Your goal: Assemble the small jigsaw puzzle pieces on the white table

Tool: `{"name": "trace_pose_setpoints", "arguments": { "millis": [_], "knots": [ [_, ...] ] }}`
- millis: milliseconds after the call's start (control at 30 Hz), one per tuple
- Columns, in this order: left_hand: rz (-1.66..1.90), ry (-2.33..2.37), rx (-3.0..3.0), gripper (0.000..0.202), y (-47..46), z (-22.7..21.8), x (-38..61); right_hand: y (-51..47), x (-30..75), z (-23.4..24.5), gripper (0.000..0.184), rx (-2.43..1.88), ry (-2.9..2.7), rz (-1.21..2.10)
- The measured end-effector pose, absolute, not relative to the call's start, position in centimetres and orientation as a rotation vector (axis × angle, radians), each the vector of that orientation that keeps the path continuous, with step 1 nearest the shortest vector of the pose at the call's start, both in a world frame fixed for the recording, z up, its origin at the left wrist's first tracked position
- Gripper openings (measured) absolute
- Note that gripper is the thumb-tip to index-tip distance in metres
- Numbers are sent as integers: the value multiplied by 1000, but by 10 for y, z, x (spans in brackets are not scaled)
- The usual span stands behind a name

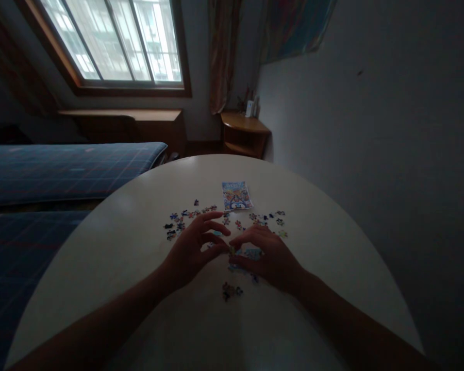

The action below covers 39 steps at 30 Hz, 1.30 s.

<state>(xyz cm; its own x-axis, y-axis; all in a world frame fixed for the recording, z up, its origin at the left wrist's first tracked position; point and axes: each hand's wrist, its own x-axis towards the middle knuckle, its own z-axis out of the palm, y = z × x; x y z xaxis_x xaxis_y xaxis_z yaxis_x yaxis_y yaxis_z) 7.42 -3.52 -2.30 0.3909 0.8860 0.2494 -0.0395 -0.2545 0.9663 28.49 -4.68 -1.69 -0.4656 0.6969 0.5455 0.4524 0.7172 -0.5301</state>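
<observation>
Over the middle of the table, my left hand point(200, 240) and my right hand point(268, 255) come together at a small yellow-green jigsaw puzzle piece point(232, 251). The right thumb and forefinger pinch it from below and above. My left thumb and forefinger close together at its left side, while the other left fingers are curved and apart. Beneath and beside the right hand lies a light-blue joined puzzle section point(252, 253), partly covered. A picture sheet point(236, 196) with a colourful print lies beyond the hands.
Loose puzzle pieces point(177, 222) lie left of the hands, others point(280, 222) to the right. A small cluster of pieces point(230, 291) is nearer me. The round white table point(139, 226) stands by a wall point(371, 129), with a plaid-covered bed point(62, 170) at left.
</observation>
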Motion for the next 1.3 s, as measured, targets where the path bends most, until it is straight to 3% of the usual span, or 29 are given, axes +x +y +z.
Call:
{"name": "trace_pose_setpoints", "arguments": {
  "millis": [667, 1067, 1300],
  "knots": [
    [1070, 842, 1472, 37, -40, -15, 81, -47, 283, -19, 31, -811, -2113, 228],
    [1055, 862, 1475, 37, -41, -14, 80, -47, 283, -18, 31, -797, -2110, 227],
    [1071, 846, 1764, 21, -44, -15, 75, -46, 285, -20, 31, -838, -2090, 200]
  ]
}}
